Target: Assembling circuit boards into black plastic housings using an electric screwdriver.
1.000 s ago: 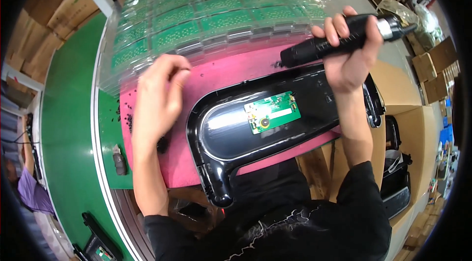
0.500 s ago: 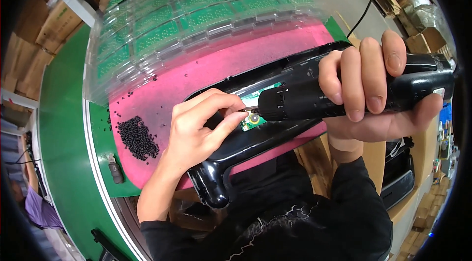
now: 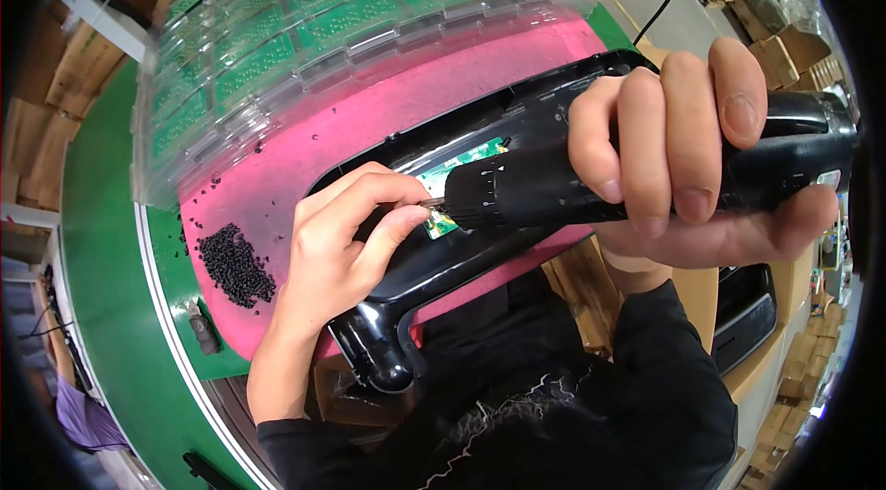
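My right hand (image 3: 674, 149) is wrapped round a black electric screwdriver (image 3: 526, 181), held nearly level with its nose toward the left. A thin metal bit (image 3: 436, 202) sticks out of the nose. At the tip of that bit, thumb and forefinger of my left hand (image 3: 346, 241) are pinched together; whatever lies between them is hidden. Below the bit, a small green circuit board (image 3: 475, 155) sits in a long black plastic housing (image 3: 452, 261), partly covered by the screwdriver. The housing rests on a pink mat (image 3: 305, 144), its rounded end pointing toward me.
Left on the mat lies a heap of small black screws (image 3: 235, 266), with several strays around it. Clear plastic trays (image 3: 369, 24) of green boards are stacked behind. A small dark object (image 3: 202, 331) lies on the green table (image 3: 106, 259). Cardboard (image 3: 697, 305) stands at right.
Both hands, the screwdriver and the housing appear shifted left in the picture, as do the mat and trays. The screwdriver's nose sits a little closer to my left fingertips.
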`<state>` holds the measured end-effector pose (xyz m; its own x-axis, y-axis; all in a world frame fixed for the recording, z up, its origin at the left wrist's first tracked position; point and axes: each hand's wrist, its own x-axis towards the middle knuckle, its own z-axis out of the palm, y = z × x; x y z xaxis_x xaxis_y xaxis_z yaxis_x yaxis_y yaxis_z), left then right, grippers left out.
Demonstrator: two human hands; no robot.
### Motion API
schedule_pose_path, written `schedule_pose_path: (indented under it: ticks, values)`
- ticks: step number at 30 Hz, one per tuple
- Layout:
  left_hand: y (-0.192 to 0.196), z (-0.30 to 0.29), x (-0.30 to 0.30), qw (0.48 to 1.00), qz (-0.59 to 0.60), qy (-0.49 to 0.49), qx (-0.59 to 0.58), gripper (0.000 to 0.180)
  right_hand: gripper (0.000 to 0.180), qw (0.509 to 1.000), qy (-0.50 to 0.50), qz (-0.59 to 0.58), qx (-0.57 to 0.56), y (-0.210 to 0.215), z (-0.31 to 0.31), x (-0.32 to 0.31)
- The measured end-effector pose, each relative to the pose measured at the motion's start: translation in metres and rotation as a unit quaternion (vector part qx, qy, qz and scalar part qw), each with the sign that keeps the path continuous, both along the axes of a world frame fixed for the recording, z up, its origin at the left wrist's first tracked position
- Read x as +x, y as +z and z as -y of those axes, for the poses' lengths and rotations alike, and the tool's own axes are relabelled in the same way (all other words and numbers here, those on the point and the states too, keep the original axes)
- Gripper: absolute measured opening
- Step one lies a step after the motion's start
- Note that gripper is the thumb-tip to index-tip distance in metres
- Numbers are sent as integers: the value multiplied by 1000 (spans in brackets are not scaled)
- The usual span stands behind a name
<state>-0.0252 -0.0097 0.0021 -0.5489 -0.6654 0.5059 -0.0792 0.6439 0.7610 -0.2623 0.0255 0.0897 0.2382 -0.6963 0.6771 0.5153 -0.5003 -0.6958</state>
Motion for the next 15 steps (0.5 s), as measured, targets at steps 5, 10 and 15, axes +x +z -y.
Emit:
schedule_pose_path:
  ticks: [5, 10, 15]
  values:
    - [-4, -1, 2, 1000, 17, 4, 6, 17, 55, 999, 35, -14, 1, -3, 5, 3]
    - [3, -4, -1, 999, 32, -6, 29, 20, 56, 1000, 7, -14, -17, -10, 2, -1]
    - [1, -1, -1, 995, 86, 57, 13, 22, 57, 1000, -12, -22, -17, -24, 5, -13]
